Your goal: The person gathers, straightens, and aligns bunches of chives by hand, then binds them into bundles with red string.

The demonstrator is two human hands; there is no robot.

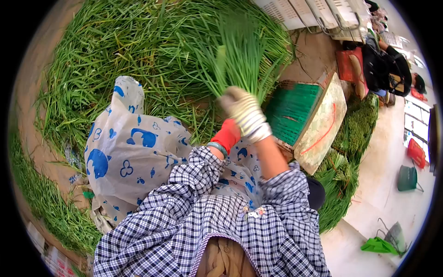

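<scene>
Both my hands meet at the base of a bunch of long green stalks [242,60], which fans out away from me over a big heap of loose green stalks [138,51]. My right hand [244,111], in a striped white and yellow glove, is closed around the stalk ends. Just below and left of it is my left hand [227,134], with red fabric at the wrist; its fingers are hidden or blurred behind the glove. A plastic sheet with blue prints [145,143] covers my lap.
To the right stand a green crate [293,111] and a tilted pale board [325,127]. Stacked bundles [339,175] lie beyond them. A white crate [309,14] is at the top. Another person [385,62] and a green bucket [407,178] are at the far right.
</scene>
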